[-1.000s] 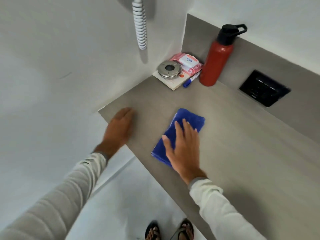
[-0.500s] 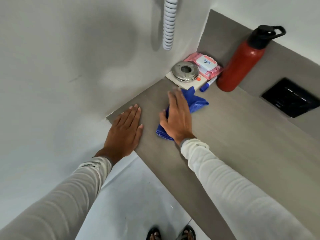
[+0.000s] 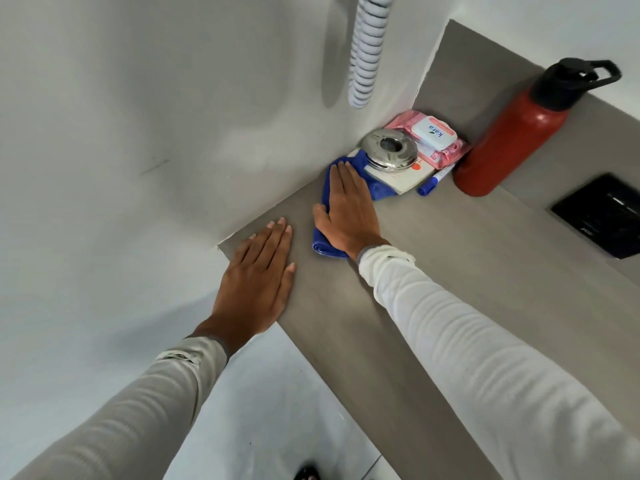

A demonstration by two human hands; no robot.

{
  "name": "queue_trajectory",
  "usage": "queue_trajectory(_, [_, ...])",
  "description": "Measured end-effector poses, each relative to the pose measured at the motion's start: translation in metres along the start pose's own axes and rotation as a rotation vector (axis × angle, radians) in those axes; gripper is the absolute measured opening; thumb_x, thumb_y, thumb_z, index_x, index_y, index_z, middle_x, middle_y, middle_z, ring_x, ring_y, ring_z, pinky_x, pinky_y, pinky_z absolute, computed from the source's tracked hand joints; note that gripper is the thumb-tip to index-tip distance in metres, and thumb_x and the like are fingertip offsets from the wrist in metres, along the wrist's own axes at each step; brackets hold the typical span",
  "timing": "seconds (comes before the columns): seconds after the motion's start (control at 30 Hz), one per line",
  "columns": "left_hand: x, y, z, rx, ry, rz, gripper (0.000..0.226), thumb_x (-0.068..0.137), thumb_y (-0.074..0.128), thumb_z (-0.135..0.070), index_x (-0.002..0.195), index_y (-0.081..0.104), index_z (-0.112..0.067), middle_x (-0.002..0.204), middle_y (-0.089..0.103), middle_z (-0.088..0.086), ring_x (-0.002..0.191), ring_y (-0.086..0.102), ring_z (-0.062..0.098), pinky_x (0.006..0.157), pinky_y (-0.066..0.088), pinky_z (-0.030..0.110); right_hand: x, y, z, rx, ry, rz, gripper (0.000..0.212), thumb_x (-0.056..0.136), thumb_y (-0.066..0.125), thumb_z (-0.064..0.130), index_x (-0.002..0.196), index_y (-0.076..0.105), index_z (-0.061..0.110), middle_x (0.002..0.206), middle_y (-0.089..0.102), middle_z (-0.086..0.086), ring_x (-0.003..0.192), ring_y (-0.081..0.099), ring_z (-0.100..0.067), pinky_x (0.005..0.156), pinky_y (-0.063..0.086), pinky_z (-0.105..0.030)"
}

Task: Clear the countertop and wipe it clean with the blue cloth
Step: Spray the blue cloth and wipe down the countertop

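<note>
My right hand [image 3: 349, 209] lies flat on the blue cloth [image 3: 379, 188], pressing it onto the grey countertop [image 3: 450, 271] close to the wall corner. The cloth's far edge touches the white box [image 3: 405, 178] in the corner. Palm down, my left hand [image 3: 258, 282] rests on the countertop's left end, fingers together, holding nothing. In the corner stand a shiny metal ring [image 3: 389, 152] on the white box, a pink wipes pack [image 3: 433, 138], a blue marker [image 3: 434, 180] and a red bottle [image 3: 509, 140] with a black cap.
A white wall runs along the counter's left side, with a ribbed white hose [image 3: 369, 50] hanging above the corner. A black panel [image 3: 604, 214] is set in the grey backsplash at the right. The white floor lies below the counter's front edge.
My right hand has pushed the blue cloth away from me into the corner until it meets the white box. My left hand stayed flat near the counter's left end.
</note>
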State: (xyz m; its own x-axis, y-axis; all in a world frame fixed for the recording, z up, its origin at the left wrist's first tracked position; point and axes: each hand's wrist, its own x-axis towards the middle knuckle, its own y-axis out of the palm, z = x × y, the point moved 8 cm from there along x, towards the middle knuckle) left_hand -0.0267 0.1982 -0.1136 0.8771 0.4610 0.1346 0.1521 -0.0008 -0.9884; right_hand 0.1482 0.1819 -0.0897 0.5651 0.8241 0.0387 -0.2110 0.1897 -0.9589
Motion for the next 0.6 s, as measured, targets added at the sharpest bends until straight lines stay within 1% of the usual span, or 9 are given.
queue_trajectory(0.13, [0.001,-0.001,-0.001,0.006,0.005,-0.013,0.056,0.103,0.022,-0.034,0.153,0.022,-0.009,0.161,0.026,0.008,0.149,0.025,0.021,0.122,0.024,0.038,0.011,0.003,0.002,-0.083,0.046,0.007,0.074,0.097,0.042,0.035,0.157,0.021,-0.003,0.166,0.022,-0.021,0.156,0.018,-0.031,0.128,0.010,-0.037])
queue_trajectory(0.23, [0.000,-0.001,-0.001,0.002,0.012,-0.004,0.056,0.103,0.019,-0.035,0.153,0.023,-0.009,0.161,0.027,0.009,0.149,0.026,0.022,0.122,0.025,0.039,0.008,0.004,0.005,-0.095,0.074,0.037,0.077,0.097,0.043,0.039,0.157,0.021,-0.004,0.166,0.022,-0.022,0.155,0.018,-0.032,0.127,0.012,-0.041])
queue_trajectory(0.3, [0.000,-0.002,-0.001,0.001,0.015,-0.002,0.056,0.103,0.019,-0.035,0.152,0.024,-0.008,0.160,0.029,0.010,0.148,0.028,0.023,0.121,0.027,0.041,0.006,0.001,0.008,-0.089,0.098,0.057,0.076,0.096,0.046,0.041,0.154,0.028,-0.004,0.163,0.029,-0.022,0.153,0.022,-0.034,0.126,0.017,-0.042])
queue_trajectory(0.37, [-0.001,-0.005,-0.003,-0.001,0.013,0.009,0.057,0.103,0.020,-0.035,0.152,0.025,-0.007,0.160,0.029,0.011,0.148,0.029,0.024,0.121,0.027,0.041,-0.005,-0.005,0.011,-0.072,0.084,0.061,0.069,0.094,0.048,0.040,0.148,0.039,-0.001,0.157,0.038,-0.019,0.147,0.031,-0.033,0.123,0.022,-0.040])
queue_trajectory(0.43, [-0.001,-0.008,-0.004,-0.001,0.007,0.018,0.057,0.102,0.021,-0.035,0.151,0.026,-0.007,0.159,0.029,0.011,0.147,0.030,0.025,0.121,0.027,0.041,-0.034,-0.007,0.016,-0.036,0.014,0.070,0.067,0.093,0.050,0.038,0.149,0.040,0.003,0.158,0.038,-0.016,0.148,0.031,-0.031,0.124,0.020,-0.038])
queue_trajectory(0.5, [-0.002,-0.010,-0.005,-0.009,0.006,0.046,0.059,0.102,0.018,-0.035,0.152,0.025,-0.006,0.160,0.028,0.012,0.148,0.029,0.026,0.121,0.026,0.041,-0.078,-0.007,0.018,-0.001,-0.042,0.055,0.068,0.093,0.050,0.037,0.153,0.039,0.006,0.162,0.036,-0.013,0.152,0.028,-0.030,0.126,0.018,-0.041])
queue_trajectory(0.6, [-0.003,-0.010,-0.006,-0.025,-0.008,0.105,0.063,0.099,0.013,-0.038,0.152,0.024,-0.005,0.161,0.025,0.014,0.148,0.027,0.028,0.121,0.026,0.044,-0.137,-0.008,0.006,-0.009,-0.070,0.022,0.069,0.091,0.045,0.039,0.153,0.041,0.012,0.164,0.035,-0.009,0.154,0.026,-0.029,0.126,0.018,-0.046])
